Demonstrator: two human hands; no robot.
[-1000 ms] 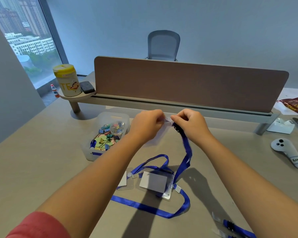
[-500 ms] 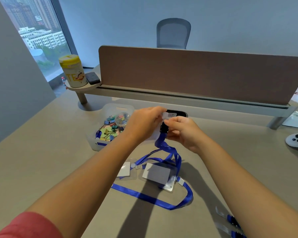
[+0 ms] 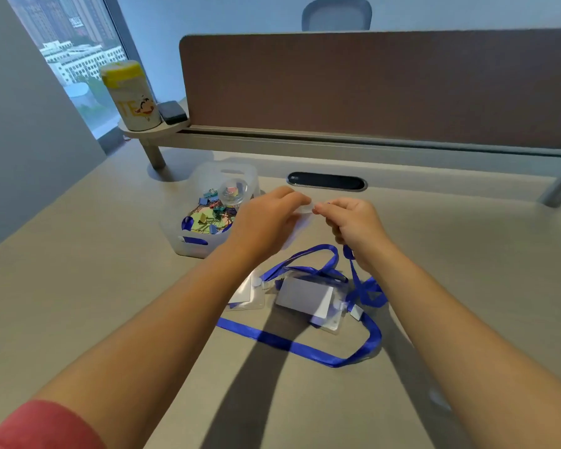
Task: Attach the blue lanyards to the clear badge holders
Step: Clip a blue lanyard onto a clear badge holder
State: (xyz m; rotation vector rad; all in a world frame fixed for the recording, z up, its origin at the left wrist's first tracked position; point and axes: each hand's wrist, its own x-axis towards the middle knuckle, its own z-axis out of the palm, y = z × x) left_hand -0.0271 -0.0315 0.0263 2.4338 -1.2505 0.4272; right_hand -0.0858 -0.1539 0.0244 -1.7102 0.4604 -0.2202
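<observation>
I'm pinching a clear badge holder (image 3: 300,222) with my left hand (image 3: 266,218), while my right hand (image 3: 353,223) is gripping the blue lanyard (image 3: 353,280), mid-frame.

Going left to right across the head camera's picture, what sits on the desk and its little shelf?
Yellow-lidded canister → dark pouch → clear bin of binder clips → left hand → right hand.
</observation>
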